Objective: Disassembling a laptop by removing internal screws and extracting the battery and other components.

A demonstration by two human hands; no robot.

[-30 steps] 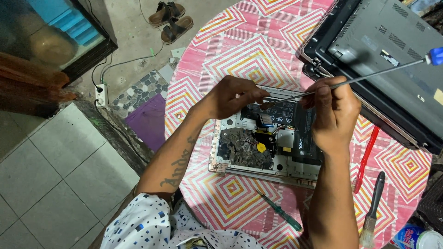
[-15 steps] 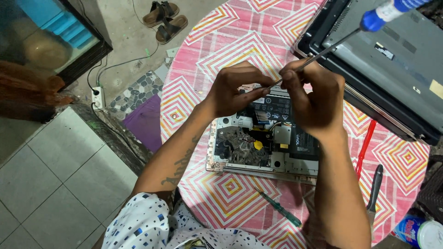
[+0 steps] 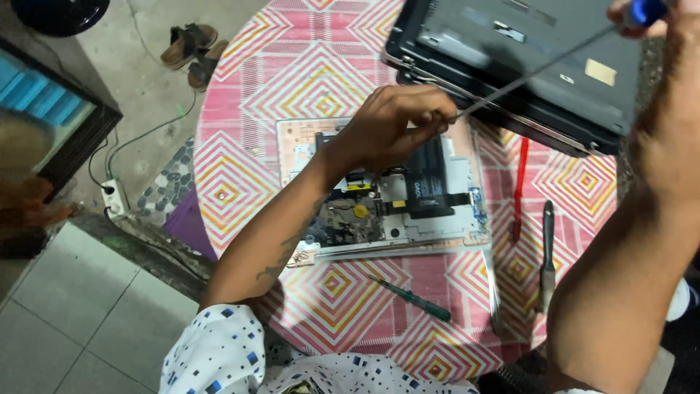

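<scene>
Pink-patterned table (image 3: pixel 306 80): a round top under a cloth of pink, white and yellow diamonds is carrying all the work.
Laptop lid section (image 3: pixel 510 66): a dark grey shell is lying at the far right of the table, one edge overhanging the opened base.
Opened laptop base (image 3: pixel 437 219): it is sitting near the table's middle with its cover off, showing a black battery, circuit boards and a fan.
Left hand (image 3: pixel 386 131): it is hovering over the far edge of the opened laptop base, its grip pressed together in a pinch on the tip of the long screwdriver.
Right hand (image 3: pixel 656 14): it is reaching high at the top right corner, its grip wrapping the blue handle; most of the hand is cut off by the frame.
Long screwdriver (image 3: pixel 539 69): its thin metal shaft is slanting from the blue handle down to the left fingers, passing above the laptop lid section.
Black-handled tool (image 3: pixel 547 255): it is lying on the cloth to the right of the base.
Red tool (image 3: pixel 519 182): it is lying just beside the base's right edge, near the black-handled tool.
Green screwdriver (image 3: pixel 412 299): it is lying on the cloth nearer the person, apart from the base.
Sandals (image 3: pixel 193 47): a pair is sitting on the floor beyond the table.
</scene>
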